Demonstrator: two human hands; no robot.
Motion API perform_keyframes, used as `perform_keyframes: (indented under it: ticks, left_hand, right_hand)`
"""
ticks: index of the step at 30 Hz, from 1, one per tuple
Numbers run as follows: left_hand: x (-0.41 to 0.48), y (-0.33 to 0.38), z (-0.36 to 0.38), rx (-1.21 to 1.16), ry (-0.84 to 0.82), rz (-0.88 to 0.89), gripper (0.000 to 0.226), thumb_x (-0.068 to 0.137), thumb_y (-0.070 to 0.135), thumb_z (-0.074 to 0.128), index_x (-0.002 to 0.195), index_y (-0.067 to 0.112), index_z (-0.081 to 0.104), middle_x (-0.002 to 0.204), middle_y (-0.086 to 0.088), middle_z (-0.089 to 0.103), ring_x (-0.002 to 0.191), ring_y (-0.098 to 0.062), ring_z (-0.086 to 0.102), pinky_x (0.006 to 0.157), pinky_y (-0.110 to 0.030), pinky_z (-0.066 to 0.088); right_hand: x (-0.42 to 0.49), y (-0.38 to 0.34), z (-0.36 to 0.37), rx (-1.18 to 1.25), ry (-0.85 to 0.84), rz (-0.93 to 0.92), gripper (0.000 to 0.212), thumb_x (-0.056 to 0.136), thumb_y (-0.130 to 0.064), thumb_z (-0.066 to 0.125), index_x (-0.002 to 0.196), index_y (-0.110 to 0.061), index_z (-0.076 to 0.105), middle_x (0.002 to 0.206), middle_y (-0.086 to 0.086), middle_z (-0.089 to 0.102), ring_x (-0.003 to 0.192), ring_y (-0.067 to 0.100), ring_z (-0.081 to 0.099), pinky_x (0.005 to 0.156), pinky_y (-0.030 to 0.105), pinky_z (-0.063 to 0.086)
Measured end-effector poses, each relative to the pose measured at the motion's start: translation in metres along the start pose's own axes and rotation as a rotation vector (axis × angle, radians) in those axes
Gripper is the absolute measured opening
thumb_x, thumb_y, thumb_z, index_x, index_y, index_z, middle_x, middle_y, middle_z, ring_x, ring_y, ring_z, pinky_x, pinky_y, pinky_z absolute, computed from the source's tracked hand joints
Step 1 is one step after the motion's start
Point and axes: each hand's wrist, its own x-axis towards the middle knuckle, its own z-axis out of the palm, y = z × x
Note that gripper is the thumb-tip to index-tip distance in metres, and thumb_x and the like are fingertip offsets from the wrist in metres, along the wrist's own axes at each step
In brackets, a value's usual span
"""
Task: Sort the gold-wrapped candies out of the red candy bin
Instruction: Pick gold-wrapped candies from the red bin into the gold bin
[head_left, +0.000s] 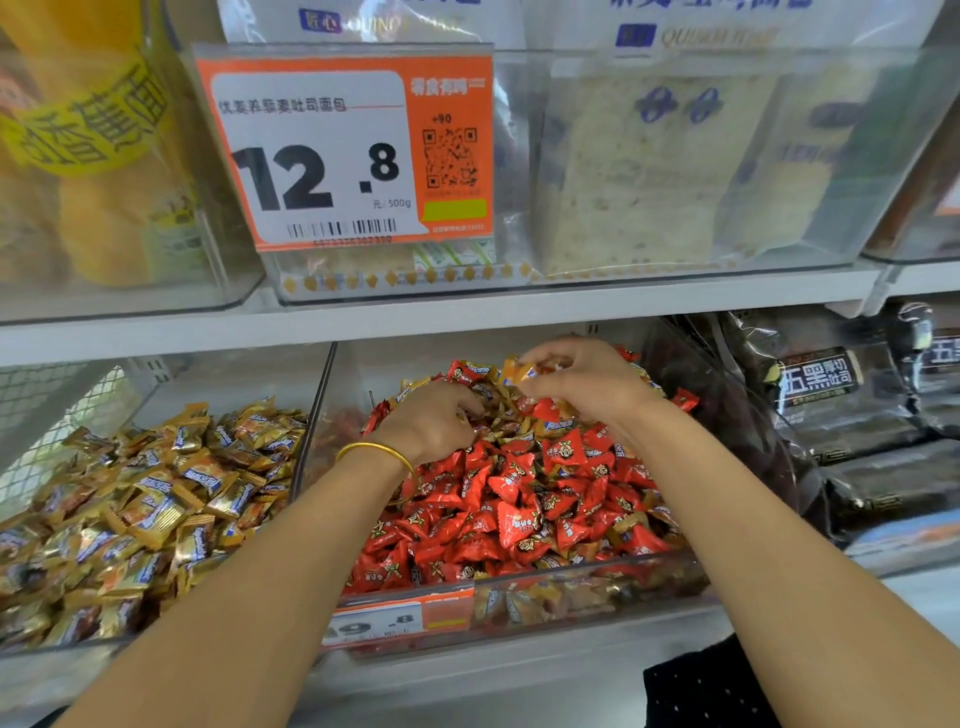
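Left bin contents: pile of gold-wrapped candies (156, 493), no red visible among them. Judged to be the destination, as it sits just beside the bin being sorted.

Left hand (436, 421): palm down at the rear left of the red heap, fingers curled into the wrappers where red and gold mix. The fingertips are buried, so whether it has hold of a piece cannot be told. Probably raking for gold wrappers.

Bangle (374, 452): gold, on the left wrist, above the red pile.

Red candy bin (597, 592): clear-walled, on the lower shelf, with an orange price label (395, 618) on its front. Red candies (519, 499) fill the front and centre.

Stray gold candies (498, 410): clustered at the back between the two hands. More show low behind the front wall, under the red layer. Sorting is judged unfinished.

Picked candy (519, 373): gold wrapper, lifted clear of the heap at the rear of the red candy bin.

Right hand (587, 379): raised above the back of the heap, thumb and fingertips pinching the picked candy at one end. The light pinch suits lifting one piece without dragging red ones along.

Next move (judgement): carry it left over the divider and release it.

Right of bin: dark bread packs (815, 379), not involved.
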Motion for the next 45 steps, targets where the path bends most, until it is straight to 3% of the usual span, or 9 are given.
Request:
perform_keyframes:
  ticks: [3, 5, 7, 12, 21, 28, 35, 41, 45]
  left_hand:
    - [-0.002, 0.003, -0.001, -0.206, 0.139, 0.006, 0.033, 0.093, 0.016, 0.052, 0.126, 0.016, 0.058, 0.12, -0.005, 0.061, 0.094, -0.01, 0.061, 0.077, -0.01, 0.042]
    - [-0.006, 0.011, -0.003, -0.518, 0.204, -0.07, 0.028, 0.094, 0.012, 0.046, 0.118, 0.02, 0.059, 0.08, -0.002, 0.059, 0.054, -0.003, 0.048, 0.042, -0.008, 0.036]
    - [-0.011, 0.021, -0.007, -0.876, 0.173, -0.231, 0.023, 0.091, 0.006, 0.041, 0.1, 0.018, 0.059, 0.064, -0.001, 0.045, 0.049, -0.009, 0.037, 0.032, -0.012, 0.023]
    - [-0.024, 0.04, -0.013, -1.489, -0.08, -0.47, 0.016, 0.092, 0.014, 0.04, 0.079, 0.014, 0.049, 0.066, -0.005, 0.048, 0.048, -0.013, 0.049, 0.029, -0.01, 0.02]
    - [-0.038, 0.062, 0.007, -1.708, -0.202, -0.458, 0.014, 0.092, 0.013, 0.05, 0.082, 0.005, 0.05, 0.073, -0.01, 0.055, 0.044, -0.012, 0.056, 0.025, -0.012, 0.02]
    - [-0.041, 0.062, 0.011, -1.816, -0.256, -0.487, 0.016, 0.089, 0.014, 0.053, 0.103, 0.006, 0.057, 0.11, -0.016, 0.064, 0.064, -0.021, 0.069, 0.027, -0.012, 0.025]
    - [-0.042, 0.066, 0.016, -1.477, -0.198, -0.308, 0.012, 0.076, 0.021, 0.071, 0.086, 0.017, 0.066, 0.086, 0.0, 0.061, 0.056, -0.011, 0.058, 0.028, -0.011, 0.022]
    - [-0.046, 0.072, 0.018, -0.72, -0.129, 0.149, 0.014, 0.089, 0.023, 0.062, 0.101, 0.026, 0.067, 0.091, 0.006, 0.058, 0.06, -0.006, 0.049, 0.041, -0.013, 0.032]
    - [-0.044, 0.083, 0.032, 0.019, -0.157, 0.546, 0.038, 0.093, 0.03, 0.054, 0.129, 0.041, 0.052, 0.098, 0.005, 0.049, 0.091, -0.009, 0.049, 0.083, -0.025, 0.041]
  right_hand:
    - [-0.008, -0.001, -0.009, 0.285, 0.04, 0.155, 0.03, 0.077, -0.007, 0.073, 0.104, -0.019, 0.068, 0.08, 0.003, 0.066, 0.042, 0.007, 0.042, 0.035, 0.016, 0.025]
    - [-0.012, 0.0, -0.014, 0.422, 0.028, 0.238, 0.029, 0.082, -0.005, 0.068, 0.108, -0.018, 0.065, 0.104, 0.017, 0.069, 0.04, 0.009, 0.045, 0.033, 0.014, 0.02]
    - [-0.018, 0.0, -0.019, 0.493, -0.001, 0.294, 0.028, 0.087, -0.007, 0.063, 0.111, -0.021, 0.064, 0.12, 0.022, 0.062, 0.044, 0.011, 0.056, 0.033, 0.011, 0.02]
    - [-0.031, 0.003, -0.026, 0.599, -0.002, 0.329, 0.022, 0.093, -0.002, 0.053, 0.098, -0.023, 0.061, 0.114, 0.007, 0.059, 0.056, 0.021, 0.069, 0.032, 0.011, 0.02]
    - [-0.046, 0.004, -0.034, 0.434, 0.055, 0.217, 0.017, 0.095, -0.005, 0.052, 0.107, -0.016, 0.05, 0.093, 0.009, 0.06, 0.047, 0.017, 0.062, 0.033, 0.013, 0.025]
    - [-0.05, 0.005, -0.042, 0.556, 0.082, 0.241, 0.019, 0.092, -0.004, 0.055, 0.106, -0.016, 0.053, 0.086, 0.011, 0.066, 0.044, 0.015, 0.058, 0.031, 0.013, 0.024]
    - [-0.065, 0.007, -0.061, 0.924, -0.061, 0.445, 0.004, 0.085, -0.024, 0.059, 0.085, -0.02, 0.06, 0.072, 0.001, 0.058, 0.043, 0.007, 0.049, 0.032, 0.009, 0.019]
    - [-0.08, 0.003, -0.073, 0.423, -0.033, 0.226, 0.026, 0.083, -0.029, 0.064, 0.068, -0.015, 0.048, 0.061, 0.002, 0.05, 0.038, 0.009, 0.039, 0.033, 0.012, 0.014]
    - [-0.094, -0.003, -0.081, -0.16, 0.001, 0.105, 0.024, 0.08, -0.018, 0.072, 0.07, 0.0, 0.059, 0.044, -0.002, 0.046, 0.037, 0.011, 0.035, 0.036, 0.017, 0.025]
